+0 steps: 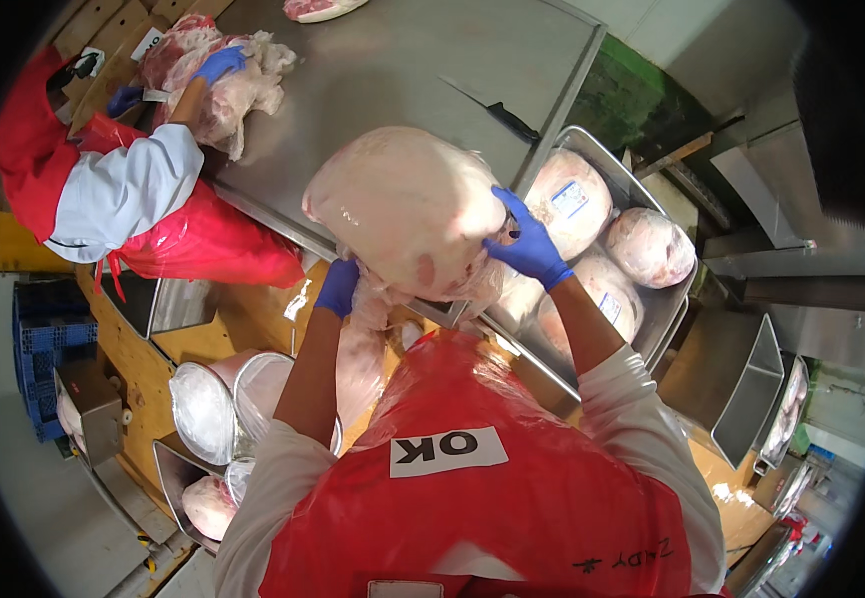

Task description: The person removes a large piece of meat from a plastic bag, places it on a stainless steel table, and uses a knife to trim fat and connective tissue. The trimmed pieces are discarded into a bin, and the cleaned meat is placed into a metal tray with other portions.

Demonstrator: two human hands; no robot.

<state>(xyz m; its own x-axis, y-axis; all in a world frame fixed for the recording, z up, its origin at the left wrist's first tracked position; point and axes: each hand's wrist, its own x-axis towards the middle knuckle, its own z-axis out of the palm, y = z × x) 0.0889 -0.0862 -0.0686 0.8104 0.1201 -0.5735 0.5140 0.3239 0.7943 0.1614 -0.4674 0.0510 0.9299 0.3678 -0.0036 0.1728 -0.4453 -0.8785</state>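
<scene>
Just beyond a red plastic apron (472,399), the wearer's two blue-gloved hands meet a large pale meat piece (403,199) at the near edge of a metal tabletop (373,110). The left hand (338,287) is nearer the body, at the piece's near left corner; its fingertips are hidden, so how firm that grip is cannot be told. Close by it, a loose pinkish flap (361,364) hangs down, wrapping or skin, unclear which. The right hand (530,239) reaches farther, its grip taking the piece's right end between fingers and thumb. The long axis runs roughly left to right between the hands, so the bulk lies far and right of the left hand, and left of the right hand. Whether the tabletop bears the full weight is hidden. To the right, a metal bin (619,179) holds more rounded pieces (650,247). Farther off, a black-handled knife (502,114) lies toward the tabletop's right edge, and at far left a co-worker's gloved hand (220,65) rests on a ragged cut of meat (238,105).
</scene>
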